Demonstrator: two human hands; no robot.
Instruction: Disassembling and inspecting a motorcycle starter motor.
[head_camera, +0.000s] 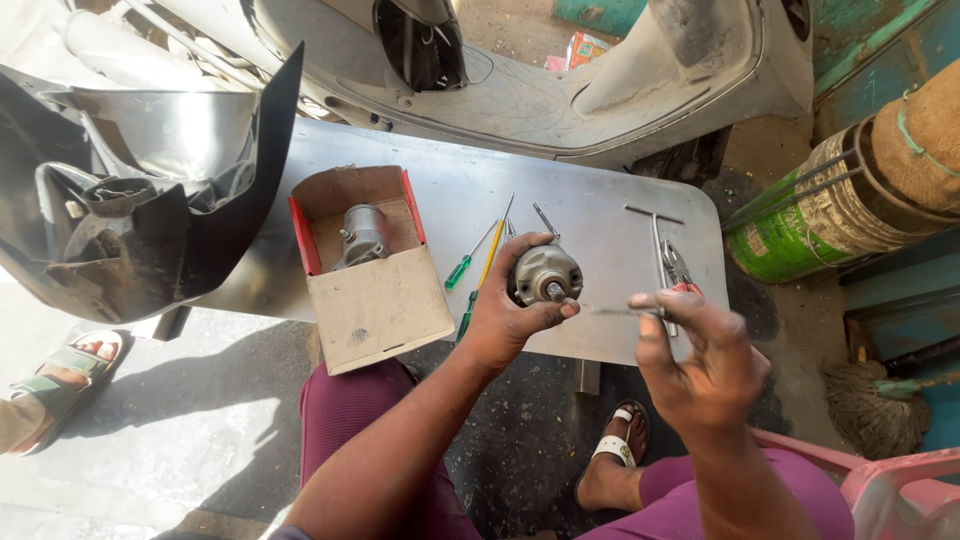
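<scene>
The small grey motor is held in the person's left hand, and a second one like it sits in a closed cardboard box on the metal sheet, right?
Not quite: the cardboard box is open, not closed, and the head view shows the second motor lying inside it. The rest holds: the left hand grips the small grey motor, and the box rests on the metal sheet.

Bright sun falls on a dusty concrete floor (200, 420), casting hard shadows. A grey metal surface (600, 215) sits low, and past its far edge stands a pale scooter body (560, 90). At the right, teal painted boards (890, 40) and a green drum (800, 225).
</scene>
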